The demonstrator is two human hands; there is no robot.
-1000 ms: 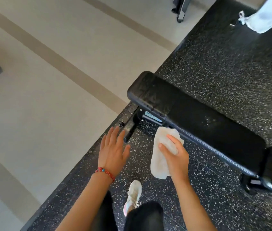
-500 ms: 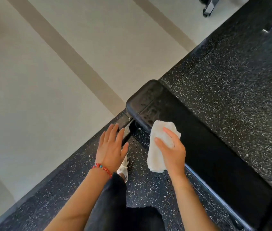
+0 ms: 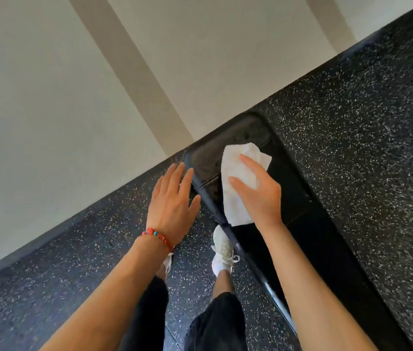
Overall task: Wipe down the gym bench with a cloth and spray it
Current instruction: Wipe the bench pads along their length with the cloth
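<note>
A black padded gym bench (image 3: 309, 224) runs from the picture's middle down to the lower right. Its rounded far end (image 3: 230, 138) looks wet and streaked. A white cloth (image 3: 238, 168) lies on that end, draping over the bench's near edge. My right hand (image 3: 258, 193) holds the cloth there, thumb and forefinger spread over it. My left hand (image 3: 172, 203) hovers flat with straight fingers just left of the bench end, holding nothing; a red bead bracelet is on its wrist. No spray bottle is in view.
The bench stands on black speckled rubber flooring (image 3: 365, 148). A pale floor with darker stripes (image 3: 74, 97) begins at the mat's edge, upper left. My white shoes (image 3: 223, 252) stand close beside the bench.
My right hand has carried the cloth up from beside the bench onto its far end. I have stepped closer, so the bench fills more of the view. The left hand stays open.
</note>
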